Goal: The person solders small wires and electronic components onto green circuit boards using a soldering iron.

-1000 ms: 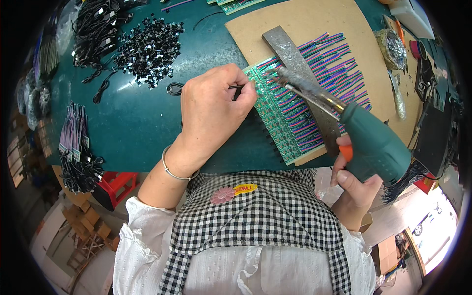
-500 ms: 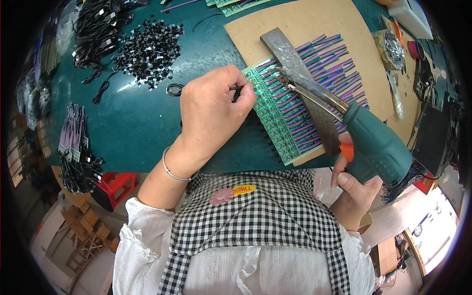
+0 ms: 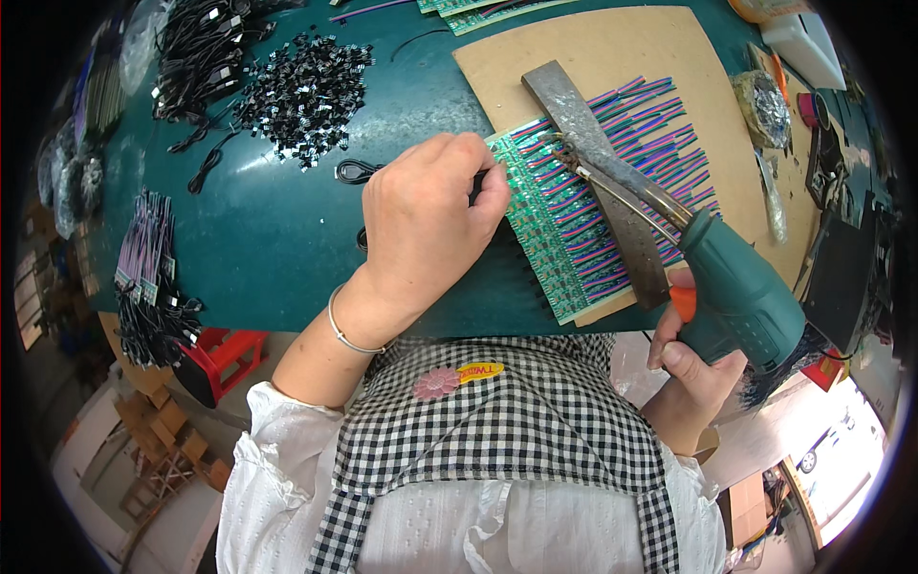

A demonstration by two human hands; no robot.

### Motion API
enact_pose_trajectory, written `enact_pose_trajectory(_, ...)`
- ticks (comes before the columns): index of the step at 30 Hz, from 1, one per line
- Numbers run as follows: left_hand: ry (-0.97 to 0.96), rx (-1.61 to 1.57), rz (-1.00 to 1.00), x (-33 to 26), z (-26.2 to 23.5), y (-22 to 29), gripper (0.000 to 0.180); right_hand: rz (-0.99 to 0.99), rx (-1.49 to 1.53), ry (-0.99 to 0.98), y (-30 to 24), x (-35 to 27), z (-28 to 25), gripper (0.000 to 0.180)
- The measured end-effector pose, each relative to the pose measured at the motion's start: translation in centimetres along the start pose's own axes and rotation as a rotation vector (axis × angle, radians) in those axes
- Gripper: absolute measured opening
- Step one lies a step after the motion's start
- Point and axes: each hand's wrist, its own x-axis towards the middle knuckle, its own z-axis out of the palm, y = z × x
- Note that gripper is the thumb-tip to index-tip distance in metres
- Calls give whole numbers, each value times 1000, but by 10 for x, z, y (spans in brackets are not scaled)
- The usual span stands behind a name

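Note:
My left hand (image 3: 430,225) is closed in a pinch on a black cable (image 3: 475,187) at the upper left edge of a green circuit board panel (image 3: 547,234); the fingers hide the cable's tip. Part of that cable's loop (image 3: 357,171) appears to lie on the table behind the hand. My right hand (image 3: 698,359) is wrapped round the grip of a green soldering gun (image 3: 741,282), one finger by its orange trigger. The gun's metal tip (image 3: 564,155) is over the panel's wired side. Rows of coloured wires (image 3: 660,143) run out from the panel, under a flat metal bar (image 3: 598,163).
The panel lies on a brown board (image 3: 516,67) on a green table (image 3: 287,258). A heap of small black connectors (image 3: 306,96) and bundled black cables (image 3: 206,57) are at the back left. Finished-looking wired strips (image 3: 145,258) hang over the left edge. A red stool (image 3: 229,359) stands below.
The whole view has shifted slightly, so the table and panel sit a little to the right. Both hands keep their grips, the left still at the panel's edge.

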Motion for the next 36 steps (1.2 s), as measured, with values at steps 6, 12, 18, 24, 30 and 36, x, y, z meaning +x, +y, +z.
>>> enact_pose_trajectory(6, 15, -3, 34, -8, -22, -1, 9, -100, -56, 72, 6, 3, 3, 71)
enact_pose_trajectory(12, 90, 63, -22, -2, -77, -46, 10, -70, -112, 10, 3, 4, -12, 72)
enact_pose_trajectory(18, 191, 689, -407, -3, -135, -180, 16, -87, -103, -22, 2, 8, -6, 72)
enact_pose_trajectory(24, 136, 689, -338, -4, -137, -195, 16, -80, -136, -15, 1, 4, -4, 72)
enact_pose_trajectory(30, 245, -78, -368, -5, -127, -118, 6, -69, -159, 32, -4, 1, 4, 71)
enact_pose_trajectory(36, -228, -774, -307, -17, -99, 3, 5, 57, 61, -32, -12, 23, 58, 66)
